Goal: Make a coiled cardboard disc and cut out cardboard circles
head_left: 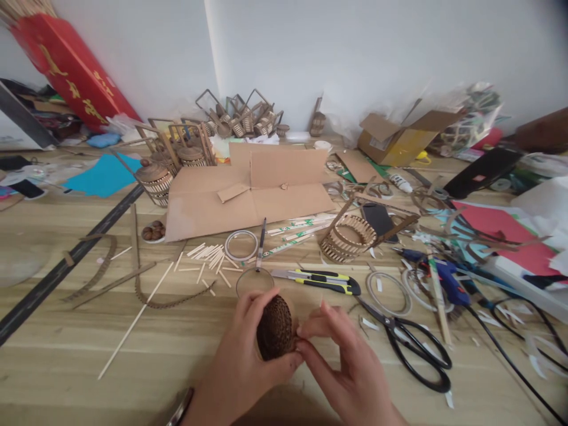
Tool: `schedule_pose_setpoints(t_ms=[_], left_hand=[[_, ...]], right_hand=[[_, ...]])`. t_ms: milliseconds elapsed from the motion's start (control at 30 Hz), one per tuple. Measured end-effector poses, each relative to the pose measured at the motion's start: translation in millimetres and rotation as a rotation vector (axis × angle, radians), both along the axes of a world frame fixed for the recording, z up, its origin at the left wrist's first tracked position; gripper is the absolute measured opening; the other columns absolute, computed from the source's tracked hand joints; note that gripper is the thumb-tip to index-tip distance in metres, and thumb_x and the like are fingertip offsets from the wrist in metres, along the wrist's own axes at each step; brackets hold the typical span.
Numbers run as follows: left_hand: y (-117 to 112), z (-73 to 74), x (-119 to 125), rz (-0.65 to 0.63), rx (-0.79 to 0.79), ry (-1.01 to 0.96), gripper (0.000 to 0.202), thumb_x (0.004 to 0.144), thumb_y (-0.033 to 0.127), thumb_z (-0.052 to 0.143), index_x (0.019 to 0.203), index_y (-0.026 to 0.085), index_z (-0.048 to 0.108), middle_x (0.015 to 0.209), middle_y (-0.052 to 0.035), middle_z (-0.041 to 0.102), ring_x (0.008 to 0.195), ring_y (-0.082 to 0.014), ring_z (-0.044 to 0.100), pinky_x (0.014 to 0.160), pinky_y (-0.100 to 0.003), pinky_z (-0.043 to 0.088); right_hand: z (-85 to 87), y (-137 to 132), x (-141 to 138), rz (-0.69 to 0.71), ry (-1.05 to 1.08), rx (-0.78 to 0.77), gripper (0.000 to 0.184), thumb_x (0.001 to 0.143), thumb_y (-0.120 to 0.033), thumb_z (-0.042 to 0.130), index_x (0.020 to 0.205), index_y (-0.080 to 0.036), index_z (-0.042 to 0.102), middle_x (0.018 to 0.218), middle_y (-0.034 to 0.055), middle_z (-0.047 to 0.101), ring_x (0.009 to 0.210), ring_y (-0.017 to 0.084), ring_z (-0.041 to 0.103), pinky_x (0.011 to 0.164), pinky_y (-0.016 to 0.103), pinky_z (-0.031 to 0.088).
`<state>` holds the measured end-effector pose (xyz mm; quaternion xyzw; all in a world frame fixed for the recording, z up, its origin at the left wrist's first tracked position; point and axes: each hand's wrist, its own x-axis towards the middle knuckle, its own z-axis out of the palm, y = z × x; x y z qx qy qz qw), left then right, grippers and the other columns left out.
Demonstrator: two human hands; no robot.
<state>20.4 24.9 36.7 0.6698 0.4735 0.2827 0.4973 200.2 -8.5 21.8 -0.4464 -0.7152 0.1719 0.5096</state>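
Currently, brown coil (275, 328) is clasped in left hand (242, 349) over near tabletop (57, 378), long axis pointed roughly forward. Right edge is pinched by right hand (344, 349), thumb to fingertips; coil is touched by both. Cutter (326, 281) is seen beyond, scissors (406, 340) off right.

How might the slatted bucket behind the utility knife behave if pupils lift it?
The slatted bucket is probably light for its size, being open and thin-walled. Its tall handle may make it tip if knocked. The narrow slats could crack if squeezed.
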Motion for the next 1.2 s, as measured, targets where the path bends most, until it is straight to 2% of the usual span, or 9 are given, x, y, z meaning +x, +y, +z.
schedule_pose_setpoints(t_ms=[233,333,433,500,567,667,833,1000,1200], left_hand=[[0,-2.0,-4,-0.06,-0.069,-0.081,0.074,0.075,0.036,0.077,0.139,0.03,0.041,0.139,-0.0094,0.042,0.128,-0.0309,0.049,0.108,-0.047,0.044],[2,-2.8,-3,-0.029,-0.058,-0.098,0.068,0.076,0.032,0.074,0.137,0.029,0.043,0.134,-0.0088,0.045,0.124,-0.0296,0.052,0.105,-0.046,0.046],[4,-3.4,-2,-0.032,-0.057,-0.114,0.066,0.077,0.031,0.072,0.136,0.03,0.044,0.133,-0.0081,0.046,0.122,-0.0286,0.053,0.103,-0.045,0.048],[4,-4.5,-3,-0.048,-0.06,-0.12,0.066,0.077,0.031,0.073,0.136,0.031,0.043,0.134,-0.0077,0.045,0.122,-0.0285,0.052,0.103,-0.044,0.048],[4,-5.9,-3,-0.061,-0.053,-0.129,0.069,0.076,0.032,0.074,0.137,0.031,0.043,0.135,-0.0076,0.044,0.124,-0.0288,0.051,0.104,-0.044,0.047],[4,-7.6,-4,-0.076,-0.049,-0.148,0.073,0.075,0.035,0.078,0.138,0.03,0.042,0.137,-0.0082,0.043,0.127,-0.0294,0.05,0.104,-0.042,0.048],[3,-7.5,-4,-0.093,-0.052,-0.17,0.072,0.076,0.034,0.078,0.138,0.03,0.042,0.137,-0.0084,0.041,0.128,-0.0295,0.049,0.107,-0.044,0.046],[3,-10.9,-3,-0.117,-0.043,-0.179,0.072,0.075,0.03,0.078,0.137,0.03,0.043,0.138,-0.0086,0.039,0.13,-0.0304,0.046,0.109,-0.045,0.043],[4,-18.9,-4,-0.128,0.013,-0.2,0.076,0.072,0.03,0.08,0.139,0.032,0.043,0.136,-0.0079,0.04,0.127,-0.0322,0.047,0.108,-0.05,0.043]], right_hand=[[5.2,2,3,0.043,0.035,0.002,0.082,0.086,0.004,0.054,0.153,-0.039,0.031,0.087,-0.0012,0.07,0.081,0.019,0.062,0.078,0.032,0.054],[10.6,0,5,0.145,0.171,-0.049,0.07,0.091,-0.003,0.057,0.146,-0.044,0.042,0.084,-0.0014,0.067,0.076,0.018,0.062,0.073,0.032,0.052],[15.9,-1,4,0.294,0.519,-0.308,0.039,0.096,-0.03,0.064,0.132,-0.043,0.058,0.072,-0.0026,0.061,0.064,0.016,0.056,0.063,0.029,0.047],[17.1,1,1,0.356,0.83,-0.524,0.026,0.091,-0.044,0.069,0.116,-0.037,0.069,0.06,-0.0053,0.048,0.054,0.013,0.043,0.055,0.025,0.039],[15.9,5,-4,0.401,1.101,-0.688,0.021,0.085,-0.046,0.075,0.1,-0.031,0.074,0.054,-0.0085,0.034,0.048,0.01,0.027,0.049,0.022,0.031],[12.0,9,-10,0.457,1.314,-0.83,0.017,0.08,-0.04,0.08,0.088,-0.027,0.074,0.051,-0.011,0.026,0.045,0.008,0.014,0.046,0.02,0.024],[8.8,10,-14,0.461,1.412,-0.915,0.019,0.076,-0.036,0.086,0.082,-0.024,0.072,0.048,-0.0126,0.026,0.044,0.007,0.012,0.045,0.018,0.02],[10.2,10,-14,0.436,1.428,-0.965,0.022,0.072,-0.032,0.089,0.077,-0.022,0.07,0.047,-0.0134,0.026,0.042,0.006,0.011,0.044,0.017,0.023],[10.3,11,-12,0.412,1.485,-1.024,0.018,0.069,-0.026,0.091,0.073,-0.02,0.075,0.045,-0.0133,0.028,0.043,0.004,0.014,0.045,0.015,0.026]])
